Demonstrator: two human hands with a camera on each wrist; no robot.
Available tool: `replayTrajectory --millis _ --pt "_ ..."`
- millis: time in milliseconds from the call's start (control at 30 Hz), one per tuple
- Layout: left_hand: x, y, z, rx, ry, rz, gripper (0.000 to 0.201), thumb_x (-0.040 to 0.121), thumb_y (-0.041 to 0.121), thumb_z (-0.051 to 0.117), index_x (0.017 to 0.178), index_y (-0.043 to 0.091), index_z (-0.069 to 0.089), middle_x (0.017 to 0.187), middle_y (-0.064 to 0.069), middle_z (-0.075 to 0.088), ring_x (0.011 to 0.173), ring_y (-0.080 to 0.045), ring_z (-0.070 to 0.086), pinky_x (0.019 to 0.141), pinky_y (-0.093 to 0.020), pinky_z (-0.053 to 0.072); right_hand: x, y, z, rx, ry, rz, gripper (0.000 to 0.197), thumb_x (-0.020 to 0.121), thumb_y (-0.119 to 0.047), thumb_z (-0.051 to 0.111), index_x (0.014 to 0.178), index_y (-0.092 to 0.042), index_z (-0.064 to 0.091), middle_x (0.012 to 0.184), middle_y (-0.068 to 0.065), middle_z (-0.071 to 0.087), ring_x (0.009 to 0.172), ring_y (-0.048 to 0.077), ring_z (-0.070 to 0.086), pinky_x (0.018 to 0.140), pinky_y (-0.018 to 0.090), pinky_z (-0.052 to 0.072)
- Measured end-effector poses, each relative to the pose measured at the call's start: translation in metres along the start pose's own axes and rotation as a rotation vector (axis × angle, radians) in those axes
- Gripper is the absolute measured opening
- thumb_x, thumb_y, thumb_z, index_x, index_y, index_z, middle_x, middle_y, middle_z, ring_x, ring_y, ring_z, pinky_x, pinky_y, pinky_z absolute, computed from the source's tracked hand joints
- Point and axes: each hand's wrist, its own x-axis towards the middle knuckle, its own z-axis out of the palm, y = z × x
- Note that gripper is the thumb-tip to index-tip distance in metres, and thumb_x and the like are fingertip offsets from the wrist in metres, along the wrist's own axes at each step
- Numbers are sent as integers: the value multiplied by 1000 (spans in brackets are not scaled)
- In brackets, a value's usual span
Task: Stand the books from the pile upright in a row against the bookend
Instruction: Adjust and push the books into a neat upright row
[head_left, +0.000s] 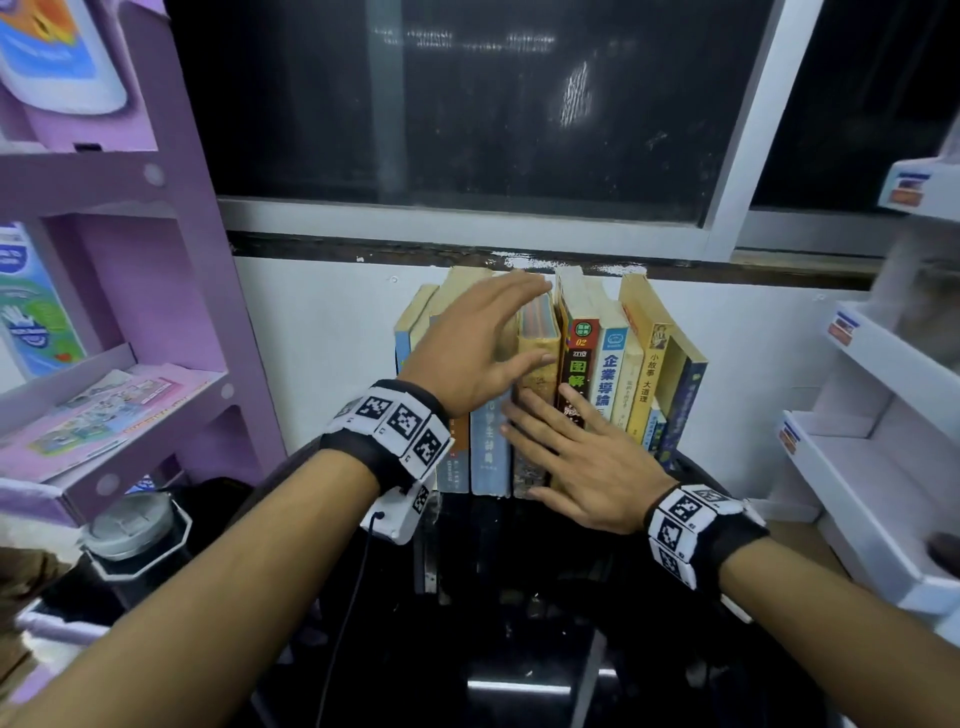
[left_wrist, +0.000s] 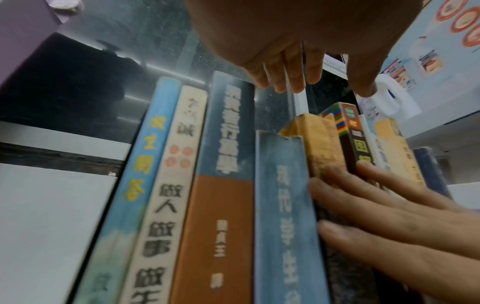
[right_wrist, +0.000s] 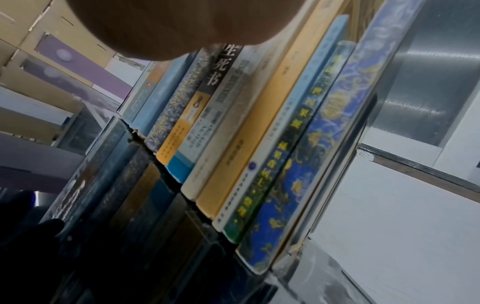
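A row of upright books (head_left: 608, 374) stands on a dark glossy table (head_left: 519, 649) against the white wall. My left hand (head_left: 498, 332) reaches over the tops of the left-middle books with straight fingers, seen from below in the left wrist view (left_wrist: 298, 72). My right hand (head_left: 550, 447) lies flat against the spines, its fingers (left_wrist: 376, 205) pressing a worn yellow book (left_wrist: 319, 148) beside a pale blue book (left_wrist: 283, 205). A dark blue patterned book (right_wrist: 298, 185) ends the row on the right, with a thin pale plate (right_wrist: 324, 195) standing against it. My right palm (right_wrist: 168, 24) fills the top of the right wrist view.
A purple shelf unit (head_left: 130, 260) with leaflets stands close on the left. White cardboard shelves (head_left: 883, 415) stand on the right. A dark window (head_left: 467, 104) sits above the books. A lidded container (head_left: 130, 525) is at the table's left.
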Motion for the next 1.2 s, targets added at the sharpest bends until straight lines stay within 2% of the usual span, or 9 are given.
replayTrajectory --millis 167,300,567,700,933,1100,1200 --pt "4 7 20 -141 -129 -77 76 88 41 63 150 21 24 155 0 29 142 -11 24 112 -22 17 3 -1 10 15 32 -1 73 98 -56 32 155 -13 17 162 9 12 151 25 5 121 50 -3" --pt "5 5 32 -75 -213 -47 78 89 37 62 151 17 20 151 -2 37 135 -14 36 112 -30 27 3 1 17 6 70 -14 74 97 -55 36 154 -12 17 159 8 16 150 24 7 121 51 -5" --pt "7 -5 33 -26 -203 -36 74 88 34 65 149 16 27 146 -5 46 134 -20 40 110 -33 31 6 0 25 1 57 0 75 98 -55 33 156 -11 14 162 10 13 151 26 3 120 52 -4" --pt "6 -4 34 -36 -196 -42 74 87 35 65 149 17 28 145 -5 47 133 -21 41 110 -35 33 6 -1 23 -5 42 5 75 98 -55 34 155 -11 16 162 11 14 151 27 4 120 51 -8" --pt "9 6 32 -187 -170 -104 74 88 43 62 148 18 27 147 -2 43 132 -13 40 111 -38 33 -5 2 8 7 57 -39 68 99 -49 32 154 -10 21 162 12 15 151 27 7 121 52 0" --pt "23 17 34 -98 -99 -78 80 82 59 57 147 23 29 153 -1 34 139 -16 30 112 -35 24 -28 10 8 -6 34 -43 69 97 -45 40 155 -11 20 163 9 11 151 24 4 121 52 1" --pt "33 26 40 -71 -96 -73 80 80 61 61 145 24 33 151 1 37 138 -17 33 112 -37 27 -35 17 11 -9 16 -50 69 97 -45 40 154 -11 21 163 9 12 151 24 6 121 52 2"
